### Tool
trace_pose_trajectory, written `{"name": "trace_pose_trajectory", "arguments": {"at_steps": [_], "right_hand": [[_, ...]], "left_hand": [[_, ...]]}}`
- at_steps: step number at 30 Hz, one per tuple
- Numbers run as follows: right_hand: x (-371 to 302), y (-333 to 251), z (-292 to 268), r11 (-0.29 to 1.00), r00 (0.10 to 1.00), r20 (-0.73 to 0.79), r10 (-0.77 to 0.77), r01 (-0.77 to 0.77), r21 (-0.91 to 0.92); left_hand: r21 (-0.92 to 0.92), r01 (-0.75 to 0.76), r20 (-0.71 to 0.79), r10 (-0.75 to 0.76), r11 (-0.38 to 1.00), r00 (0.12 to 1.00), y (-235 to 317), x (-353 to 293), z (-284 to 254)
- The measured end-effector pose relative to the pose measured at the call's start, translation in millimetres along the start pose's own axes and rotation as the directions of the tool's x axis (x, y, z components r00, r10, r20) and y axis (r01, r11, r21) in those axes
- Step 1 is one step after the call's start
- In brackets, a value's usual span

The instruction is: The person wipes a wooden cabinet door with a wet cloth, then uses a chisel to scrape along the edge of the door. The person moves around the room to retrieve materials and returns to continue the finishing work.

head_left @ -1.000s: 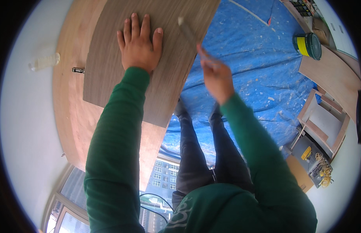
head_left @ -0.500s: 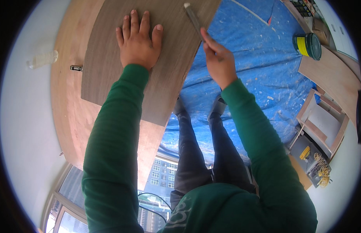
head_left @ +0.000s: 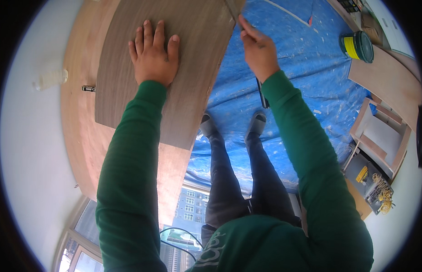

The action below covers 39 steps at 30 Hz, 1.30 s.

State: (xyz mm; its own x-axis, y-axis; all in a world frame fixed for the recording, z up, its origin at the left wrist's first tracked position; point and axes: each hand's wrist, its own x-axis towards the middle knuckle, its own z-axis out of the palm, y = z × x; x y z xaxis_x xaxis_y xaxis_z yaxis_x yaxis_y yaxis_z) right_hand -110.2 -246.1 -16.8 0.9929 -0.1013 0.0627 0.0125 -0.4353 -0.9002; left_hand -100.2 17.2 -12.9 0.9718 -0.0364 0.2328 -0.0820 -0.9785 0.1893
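Note:
A dark wood-grain panel (head_left: 188, 99) lies on a larger pale plywood sheet (head_left: 81, 131). My left hand (head_left: 152, 59) rests flat on this panel, fingers stretched and slightly apart. At the panel's right edge, my right hand (head_left: 261, 51) is closed around what looks like a long flat file (head_left: 231, 10). Its grey blade points up and away across the panel's edge, and its far end runs out at the top of the view. Below the hand, its dark handle end (head_left: 263, 96) sticks out over the blue sheet.
A blue, spattered plastic sheet (head_left: 301, 77) covers the floor under my feet. To the right are a dark bucket with a yellow label (head_left: 357, 47), curved boards (head_left: 383, 79), a wooden frame (head_left: 378, 149) and a grey case with yellow cord (head_left: 378, 190). A small metal hinge (head_left: 89, 88) lies left of the panel.
My left hand has shifted slightly left and down with the view. The file has slid up and away along the panel's edge, and its dark handle end now shows below my right hand.

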Motion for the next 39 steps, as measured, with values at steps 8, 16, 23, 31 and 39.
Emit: {"name": "trace_pose_trajectory", "arguments": {"at_steps": [8, 16, 23, 31, 39], "right_hand": [[-110, -26, -89, 0.734, 0.815, 0.214, 0.539, -0.579, 0.356], [-220, 14, -138, 0.313, 0.406, 0.335, 0.850, -0.902, 0.297], [-244, 11, -130, 0.480, 0.501, 0.297, 0.813, -0.865, 0.143], [-147, -41, -51, 0.713, 0.747, 0.415, 0.520, -0.647, 0.271], [-169, -53, -47, 0.889, 0.859, 0.372, 0.352, -0.431, 0.153]], "left_hand": [[0.053, -0.444, 0.171, 0.430, 0.895, 0.887, 11, -7, -17], [-0.458, -0.581, 0.344, 0.736, 0.673, 0.583, 87, -64, -32], [-0.290, -0.408, 0.032, 0.435, 0.865, 0.900, 7, -47, -43], [-0.065, 0.142, -0.037, -0.144, 0.988, 0.989, -137, -24, -39], [-0.226, 0.335, 0.052, -0.332, 0.915, 0.942, -143, -18, -48]]}}
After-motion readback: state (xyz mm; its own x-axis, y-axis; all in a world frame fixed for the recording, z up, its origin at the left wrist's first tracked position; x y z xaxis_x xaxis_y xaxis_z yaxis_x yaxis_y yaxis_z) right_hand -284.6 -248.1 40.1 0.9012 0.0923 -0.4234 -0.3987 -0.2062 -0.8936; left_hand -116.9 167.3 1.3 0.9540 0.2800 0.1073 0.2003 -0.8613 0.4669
